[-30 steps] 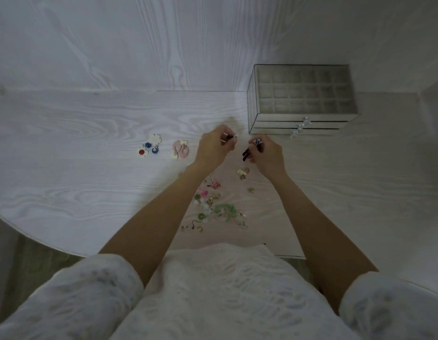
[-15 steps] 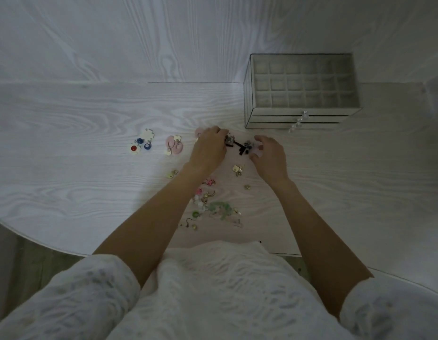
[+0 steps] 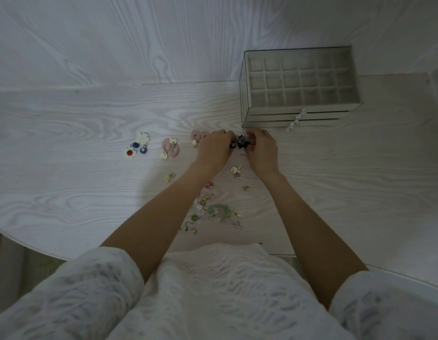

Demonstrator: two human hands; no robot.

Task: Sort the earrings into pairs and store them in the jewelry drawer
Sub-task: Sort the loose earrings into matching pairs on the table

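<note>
- Both hands meet at the table [image 3: 66, 133] just in front of the jewelry box [image 3: 300, 87]; left hand [image 3: 214, 149] and right hand [image 3: 262, 150] each pinch at the dark earrings [image 3: 240, 143] between them, setting them down as a pair, I judge.
- Done, from what I see: a white-blue flower pair [image 3: 137, 146] and a pink pair [image 3: 170, 148] laid out to the left; another pink piece [image 3: 197, 136] peeks out behind the left hand.
- Left: the mixed earring pile [image 3: 210, 209] near my body is still unsorted.
- Box compartments look empty, drawers closed; nothing stored yet.
</note>
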